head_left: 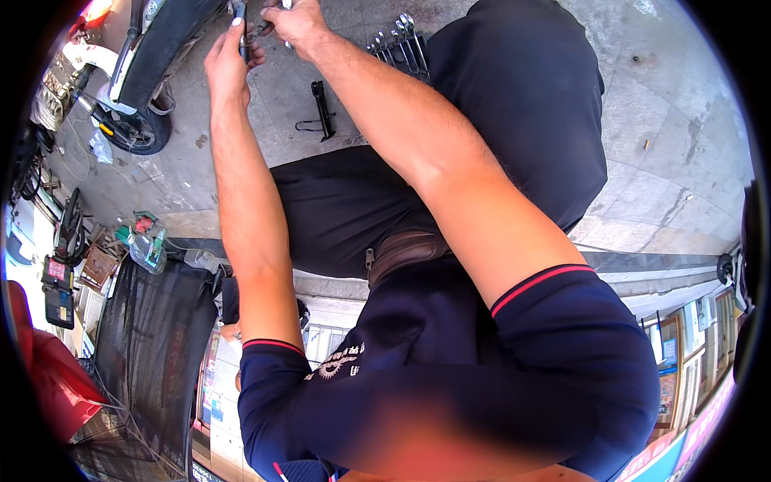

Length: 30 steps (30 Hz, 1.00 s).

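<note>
At the top edge, my left hand (228, 66) is closed around a dark rod-like part (243, 40) held upright, its upper end cut off by the frame. My right hand (299, 29) is just to the right of it, fingers curled, with bits of a slim silver metal tool (287, 5) showing at the fist. A small dark piece (260, 30) lies between the two hands; which hand grips it is unclear. Below them on the paving rests a black metal bar (323, 111) with a thin wire loop. A row of silver wrenches (400, 48) lies right of my right forearm.
A scooter or motorcycle with a black tyre (149, 132) stands at the upper left. My dark-trousered knee (522, 104) is bent at the right. A clear plastic jug (147, 251), black netting (148, 345) and a red cloth (60, 377) are at the lower left.
</note>
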Tool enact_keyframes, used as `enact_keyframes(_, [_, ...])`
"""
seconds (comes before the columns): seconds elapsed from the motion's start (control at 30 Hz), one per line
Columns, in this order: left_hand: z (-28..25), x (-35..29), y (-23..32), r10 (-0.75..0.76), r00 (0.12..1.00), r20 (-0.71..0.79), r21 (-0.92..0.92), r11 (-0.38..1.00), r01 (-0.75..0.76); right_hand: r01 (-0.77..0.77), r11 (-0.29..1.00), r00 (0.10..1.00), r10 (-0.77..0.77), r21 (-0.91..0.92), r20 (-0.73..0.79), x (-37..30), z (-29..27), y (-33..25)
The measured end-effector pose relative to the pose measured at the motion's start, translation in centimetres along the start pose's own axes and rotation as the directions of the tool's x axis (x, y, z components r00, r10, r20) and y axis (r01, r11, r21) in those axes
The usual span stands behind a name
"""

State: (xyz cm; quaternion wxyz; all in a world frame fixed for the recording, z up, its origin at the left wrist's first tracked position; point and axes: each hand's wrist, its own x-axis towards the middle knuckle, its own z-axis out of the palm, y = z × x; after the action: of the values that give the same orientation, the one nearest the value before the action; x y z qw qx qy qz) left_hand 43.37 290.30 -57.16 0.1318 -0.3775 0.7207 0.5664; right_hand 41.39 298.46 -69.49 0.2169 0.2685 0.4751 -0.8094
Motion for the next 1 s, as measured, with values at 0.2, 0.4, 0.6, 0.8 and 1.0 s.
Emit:
enact_keyframes(0.2, [-0.6, 0.1, 0.0, 0.045, 0.998, -0.035, 0.144, 0.989, -0.04, -0.059, 0.807, 0.992, -0.016, -0.588, -0.122, -6.2, -2.4, -2.5])
enact_keyframes(0.4, [-0.2, -0.7, 0.6, 0.109, 0.992, 0.057, 0.189, 0.975, -0.118, -0.213, 0.358, 0.971, 0.178, -0.909, -0.158, -9.8, -8.3, -3.4])
enact_keyframes(0.6, [-0.7, -0.1, 2.2, -0.041, 0.985, 0.168, -0.02, 0.999, 0.045, -0.126, 0.52, 0.992, 0.048, -0.845, -0.118, -8.2, -6.8, -4.8])
enact_keyframes(0.8, [3.8, -2.0, 2.4, -0.031, 0.998, 0.059, -0.085, 0.996, 0.036, 0.059, 0.57, 0.982, -0.182, -0.819, -0.056, -9.6, -5.3, -10.0])
enact_keyframes(1.0, [6.8, -3.4, 3.7, 0.023, 0.986, 0.167, -0.567, 0.82, 0.077, 0.253, 0.277, 0.957, -0.209, -0.927, 0.199, -6.7, -5.3, -17.0])
